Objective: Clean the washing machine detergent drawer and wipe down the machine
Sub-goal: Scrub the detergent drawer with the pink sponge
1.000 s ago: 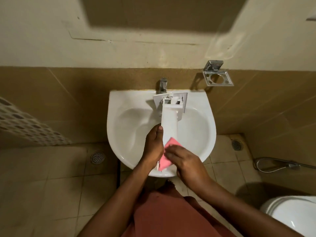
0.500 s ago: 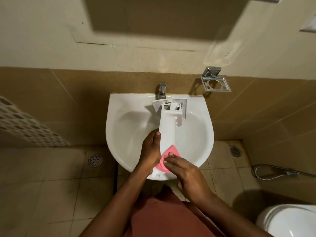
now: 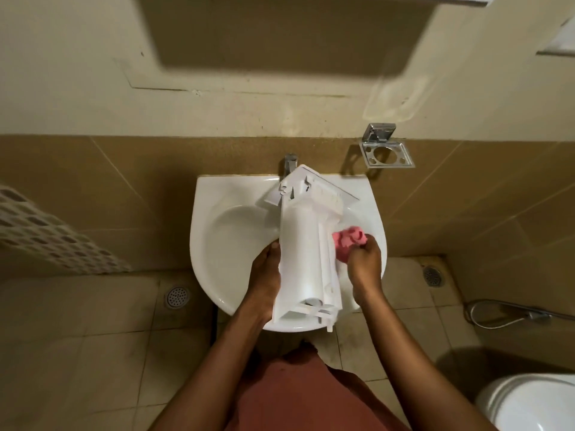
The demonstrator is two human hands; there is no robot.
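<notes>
sink [image 3: 217, 244]: white glazed ceramic with a rounded bowl, fixed to the brown tiled wall; holds the detergent drawer above its bowl.
detergent drawer [image 3: 306, 250]: white moulded plastic, long and narrow. Wide front panel at 12 o'clock by the tap, near end at 6 o'clock over the sink's front rim, whole length swung slightly toward 1 o'clock. Smooth curved underside faces up; contents impossible to tell.
left hand [image 3: 266, 281]: at the drawer's 9 o'clock edge, wrapped round it and gripping; fingertips hidden beneath.
right hand [image 3: 365, 269]: at the drawer's 3 o'clock side, fingers curled tight round the pink cloth.
pink cloth [image 3: 348, 241]: soft, bunched and crumpled, touching the drawer's ribbed side wall.
tap [image 3: 291, 163]: chrome, at the sink's 12 o'clock, partly behind the drawer's panel.
wall holder [image 3: 387, 154]: chrome, flat frame with round holes, at 1 o'clock from the sink.
basket [image 3: 46, 234]: white perforated plastic, at 9 o'clock.
toilet [image 3: 529, 399]: white, smooth and rounded, at 4 o'clock.
</notes>
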